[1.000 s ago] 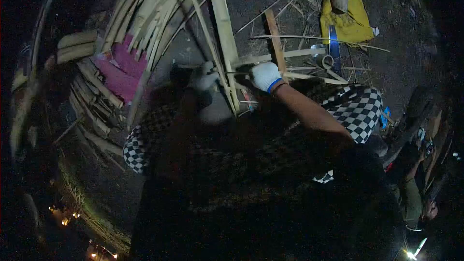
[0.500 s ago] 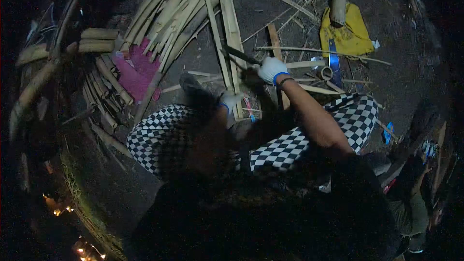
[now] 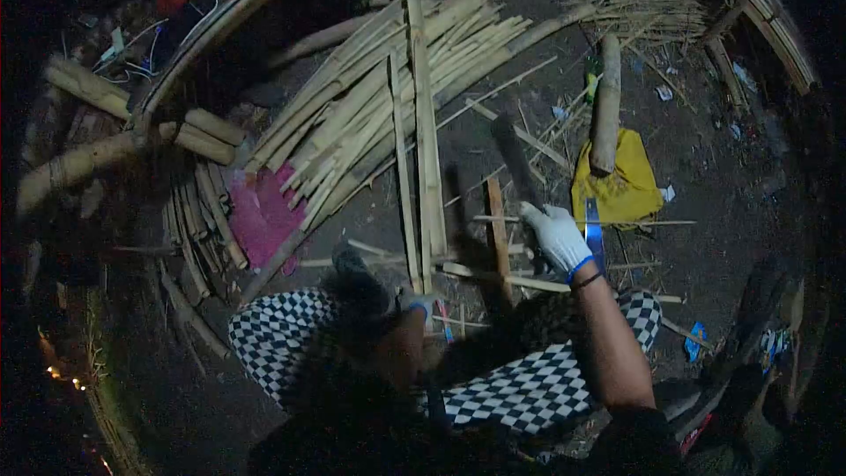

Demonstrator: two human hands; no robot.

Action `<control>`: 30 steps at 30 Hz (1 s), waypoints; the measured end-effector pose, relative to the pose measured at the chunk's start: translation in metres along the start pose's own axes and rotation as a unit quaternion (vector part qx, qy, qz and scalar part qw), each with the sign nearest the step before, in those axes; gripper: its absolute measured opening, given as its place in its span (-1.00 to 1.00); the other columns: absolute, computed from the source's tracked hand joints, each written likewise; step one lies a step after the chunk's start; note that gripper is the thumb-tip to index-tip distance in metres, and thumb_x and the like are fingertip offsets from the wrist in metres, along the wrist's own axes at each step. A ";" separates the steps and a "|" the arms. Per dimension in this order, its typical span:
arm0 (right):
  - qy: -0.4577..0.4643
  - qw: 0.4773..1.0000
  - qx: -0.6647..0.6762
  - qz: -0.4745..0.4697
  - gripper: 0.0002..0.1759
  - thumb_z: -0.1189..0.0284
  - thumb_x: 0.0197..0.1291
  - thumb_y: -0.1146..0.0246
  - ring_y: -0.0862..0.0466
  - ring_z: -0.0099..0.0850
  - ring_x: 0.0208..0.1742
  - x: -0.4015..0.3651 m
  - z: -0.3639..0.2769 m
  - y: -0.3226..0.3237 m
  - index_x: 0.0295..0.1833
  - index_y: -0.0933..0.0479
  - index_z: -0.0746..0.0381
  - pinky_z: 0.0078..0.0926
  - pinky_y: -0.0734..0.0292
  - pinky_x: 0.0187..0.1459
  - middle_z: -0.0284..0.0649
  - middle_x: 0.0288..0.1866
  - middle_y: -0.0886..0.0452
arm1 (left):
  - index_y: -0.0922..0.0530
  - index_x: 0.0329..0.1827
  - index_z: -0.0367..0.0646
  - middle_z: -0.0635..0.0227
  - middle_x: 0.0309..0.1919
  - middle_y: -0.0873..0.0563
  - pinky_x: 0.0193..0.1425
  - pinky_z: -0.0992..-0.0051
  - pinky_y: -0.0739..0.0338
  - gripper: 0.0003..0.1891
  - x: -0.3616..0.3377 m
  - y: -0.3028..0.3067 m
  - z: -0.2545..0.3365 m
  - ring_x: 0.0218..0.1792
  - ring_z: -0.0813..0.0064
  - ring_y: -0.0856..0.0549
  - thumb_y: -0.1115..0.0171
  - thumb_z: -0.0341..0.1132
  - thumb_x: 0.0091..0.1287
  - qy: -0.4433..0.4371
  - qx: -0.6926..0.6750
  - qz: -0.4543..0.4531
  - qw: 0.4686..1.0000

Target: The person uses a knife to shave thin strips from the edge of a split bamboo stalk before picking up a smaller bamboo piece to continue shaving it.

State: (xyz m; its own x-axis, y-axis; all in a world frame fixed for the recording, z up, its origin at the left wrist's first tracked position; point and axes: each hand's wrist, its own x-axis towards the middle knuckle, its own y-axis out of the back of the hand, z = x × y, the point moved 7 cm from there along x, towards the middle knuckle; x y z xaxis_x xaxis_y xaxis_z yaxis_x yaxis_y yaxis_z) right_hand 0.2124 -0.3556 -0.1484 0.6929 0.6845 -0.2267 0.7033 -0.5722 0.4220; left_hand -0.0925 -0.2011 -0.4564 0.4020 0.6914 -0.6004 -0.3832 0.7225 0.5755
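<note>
My right hand (image 3: 557, 234), in a white glove with a blue cuff, is closed on the handle of a long knife. Its dark blade (image 3: 517, 157) points up and away, blurred and hard to see against the ground. Low in the middle, my gloved left hand (image 3: 419, 301) is dim and partly shaded, closed round the near end of a split bamboo strip (image 3: 426, 159). A narrower bamboo strip (image 3: 402, 167) runs beside it, and the two meet near that hand. The knife is apart from both strips, to their right.
A large pile of bamboo strips (image 3: 352, 137) lies ahead, near a pink cloth (image 3: 264, 220). Short bamboo pieces (image 3: 189, 211) are stacked left. On the right, a round log (image 3: 606, 106) rests against a yellow cloth (image 3: 630, 181), with a blue-bladed tool (image 3: 593, 234) below it.
My right hand has swung the knife away from the strips, to the right, and its blade now points more upward. My left hand stays at the strip's end. The head view has tilted upward.
</note>
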 end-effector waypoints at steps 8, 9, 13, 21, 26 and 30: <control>-0.126 0.975 0.182 -0.001 -0.48 0.08 0.29 -0.16 -0.58 -0.42 -0.47 0.008 -0.013 0.006 -0.26 -0.56 0.42 -0.40 -0.44 -0.38 -0.20 -0.52 -0.60 | -0.51 0.09 -0.37 0.06 -0.21 -0.70 -0.02 0.33 -0.55 -0.43 -0.006 -0.001 0.007 -0.13 0.23 -0.69 -0.30 -0.05 0.19 0.021 0.007 0.015 1.000; -0.127 0.975 0.182 0.000 -0.48 0.08 0.29 -0.16 -0.58 -0.42 -0.47 0.009 -0.012 0.004 -0.26 -0.56 0.42 -0.40 -0.44 -0.38 -0.20 -0.52 -0.60 | -0.51 0.09 -0.37 0.06 -0.21 -0.70 -0.02 0.34 -0.55 -0.43 -0.001 -0.005 -0.004 -0.13 0.23 -0.69 -0.30 -0.05 0.19 0.025 0.010 0.016 1.000; -0.107 0.983 0.147 0.033 -0.54 0.12 0.30 -0.17 -0.55 -0.47 -0.55 0.017 -0.013 0.010 -0.27 -0.58 0.39 -0.43 -0.42 -0.45 -0.28 -0.55 -0.57 | -0.51 0.09 -0.36 0.08 -0.22 -0.69 -0.03 0.35 -0.55 -0.41 0.004 -0.008 -0.009 -0.14 0.25 -0.69 -0.31 -0.02 0.18 0.029 0.016 0.020 0.999; -0.077 0.959 0.272 0.023 -0.67 0.18 0.29 -0.19 -0.45 -0.49 -0.71 0.013 -0.035 0.011 -0.38 -0.46 0.23 -0.51 -0.37 -0.67 -0.34 -0.62 -0.47 | -0.51 0.10 -0.36 0.11 -0.24 -0.69 -0.05 0.38 -0.55 -0.38 0.031 -0.031 -0.064 -0.15 0.27 -0.68 -0.32 0.02 0.17 0.026 0.080 0.028 0.996; -0.100 0.963 0.251 0.016 -0.61 0.14 0.26 -0.21 -0.52 -0.47 -0.68 0.006 -0.056 0.016 -0.41 -0.49 0.26 -0.49 -0.41 -0.62 -0.31 -0.61 -0.50 | -0.62 -0.09 -0.30 -0.08 -0.18 -0.71 0.05 0.24 -0.52 -0.48 -0.064 0.034 0.043 -0.07 0.00 -0.68 -0.34 -0.02 0.07 0.060 0.001 0.113 0.992; -0.097 0.964 0.246 0.022 -0.62 0.14 0.28 -0.19 -0.50 -0.47 -0.68 0.011 -0.059 0.018 -0.38 -0.48 0.27 -0.47 -0.41 -0.62 -0.30 -0.59 -0.49 | -0.64 -0.13 -0.24 0.00 -0.19 -0.72 0.00 0.22 -0.52 -0.53 -0.019 0.013 0.009 -0.11 0.00 -0.68 -0.32 -0.01 0.06 -0.007 0.009 0.089 0.996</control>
State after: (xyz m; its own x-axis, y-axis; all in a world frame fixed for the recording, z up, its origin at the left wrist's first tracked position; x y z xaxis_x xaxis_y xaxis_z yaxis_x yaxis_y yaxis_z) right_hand 0.2228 -0.3320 -0.0917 0.7064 0.5845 -0.3991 0.6302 -0.7762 -0.0213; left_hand -0.0974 -0.2046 -0.4328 0.3405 0.8083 -0.4804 -0.4352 0.5884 0.6815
